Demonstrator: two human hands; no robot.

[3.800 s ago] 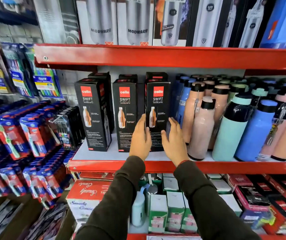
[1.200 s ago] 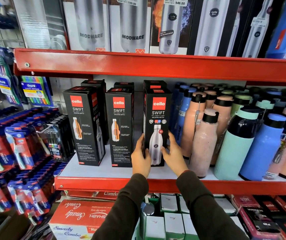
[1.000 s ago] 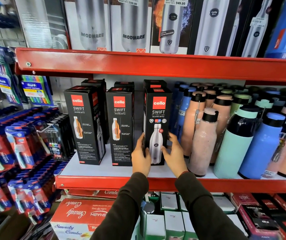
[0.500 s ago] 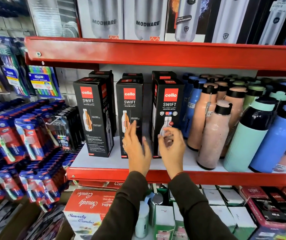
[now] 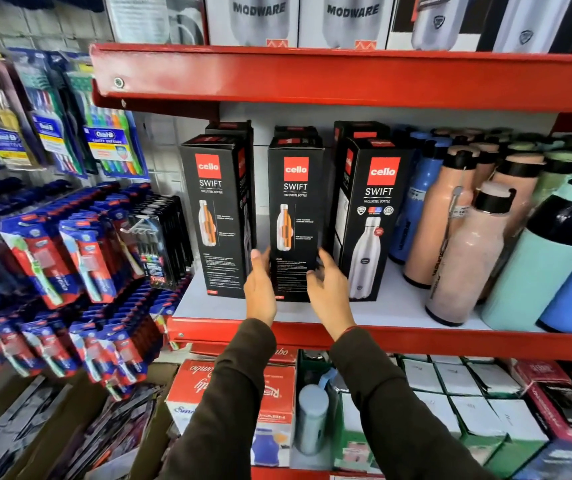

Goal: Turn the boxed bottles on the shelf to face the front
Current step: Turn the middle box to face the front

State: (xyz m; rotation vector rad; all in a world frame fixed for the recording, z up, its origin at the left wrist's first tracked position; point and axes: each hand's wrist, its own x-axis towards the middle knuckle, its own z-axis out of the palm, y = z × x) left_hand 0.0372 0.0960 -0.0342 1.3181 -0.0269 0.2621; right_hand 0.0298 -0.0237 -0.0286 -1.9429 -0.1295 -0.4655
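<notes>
Middle boxed bottle (image 5: 295, 216) standing upright near shelf (image 5: 398, 311) front edge; likely stiff card, top-heavy, tippable. Left hand (image 5: 260, 289), right hand (image 5: 329, 289) flanking lower sides, fingers spread, closing, contact unclear.

right box (image 5: 371, 216): front face out | middle box (image 5: 295, 216), left box (image 5: 213, 216): upright

Single head-worn view, close, facing forward and slightly down at red shelf (image 5: 346, 77).

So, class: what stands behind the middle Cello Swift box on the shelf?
Behind the middle box, the top of another black box shows. Its lower part, and anything further back, is hidden.
</notes>
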